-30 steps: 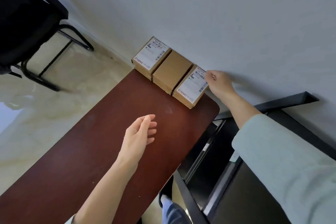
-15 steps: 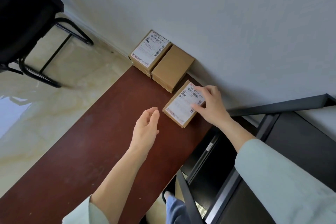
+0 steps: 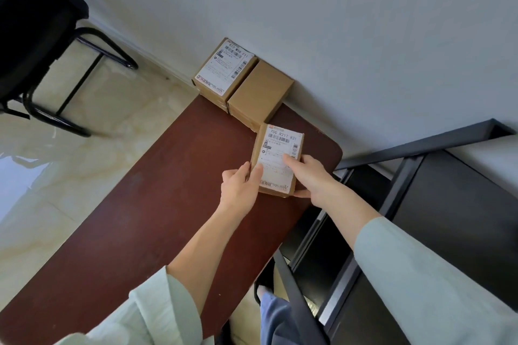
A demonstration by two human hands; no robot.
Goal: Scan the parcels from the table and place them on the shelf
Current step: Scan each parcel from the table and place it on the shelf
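Both my hands are on one parcel [image 3: 277,159] at frame centre, label up, over the right end of the table [image 3: 145,199]. My left hand [image 3: 241,187] grips its left edge, thumb on the label, fingers curled under the side. My right hand [image 3: 309,176] grips the right edge, forefinger lying across the label, thumb at the lower corner. Can't tell whether the parcel is lifted or resting on the tabletop. Two more parcels sit above it in frame at the far end of the table, against the wall [image 3: 336,36]: a labelled box [image 3: 224,71] on the left, a plain box [image 3: 259,91] touching it on the right, no label visible on top. The plain box sits just beside the upper corner of the one I hold. The dark shelf [image 3: 437,204] is at lower right, just beside the table; nothing visible on the parts in view. No scanner in sight. Progress, as I judge it: early. This parcel is in hand, not scanned or shelved as far as I can see; two left on the table. Chair [image 3: 36,22] at upper left, not involved.
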